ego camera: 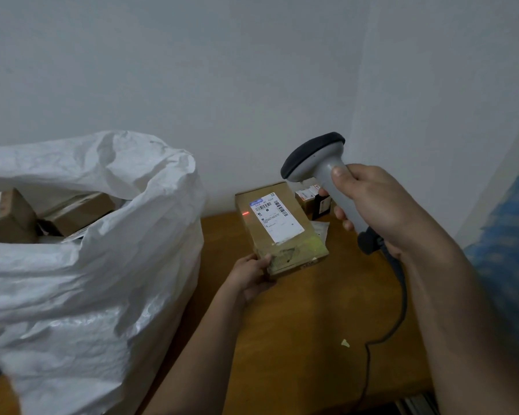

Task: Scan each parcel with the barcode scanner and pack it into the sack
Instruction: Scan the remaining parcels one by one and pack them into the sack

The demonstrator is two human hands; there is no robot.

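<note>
Scanner aimed at a held parcel, sack waiting at the left

The right hand (375, 205) grips the handle of the grey barcode scanner (318, 166) above the wooden table (297, 324). The left hand (252, 274) holds the near corner of the brown parcel (282, 229) — a red light spot lies just beside its white label (277, 218). The white sack (102, 265) stands open, with boxes (72, 214) inside.
</note>
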